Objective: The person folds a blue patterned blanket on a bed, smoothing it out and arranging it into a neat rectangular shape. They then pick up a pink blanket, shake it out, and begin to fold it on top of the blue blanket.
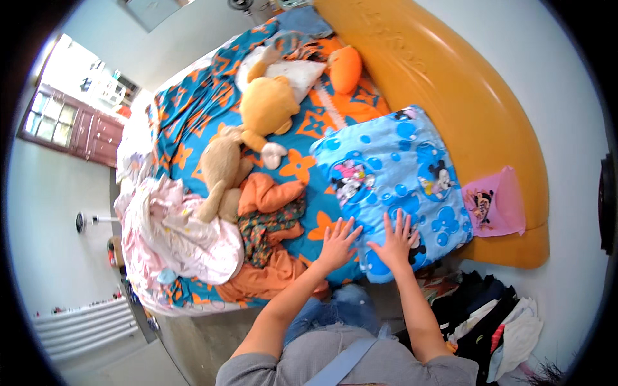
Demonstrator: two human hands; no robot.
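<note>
A blue pillow (pixel 393 151) with cartoon mouse figures and bubble spots lies flat on the bed, against the yellow headboard. My right hand (pixel 394 243) rests on its near part, palm down with the fingers spread. My left hand (pixel 338 244) is stretched out at the pillow's near left edge, fingers apart; whether it presses on the pillow or the sheet beside it I cannot tell. Neither hand holds anything. Left of my left hand lie crumpled orange clothes (pixel 273 193) with a dark patterned piece.
The bed carries a teal and orange sheet (pixel 187 106), plush toys (pixel 267 106) and a heap of pale pink bedding (pixel 187 238). A padded yellow headboard (pixel 476 109) borders the right side, with a pink pouch (pixel 496 202) against it. Piled clothes (pixel 489 315) lie at the lower right.
</note>
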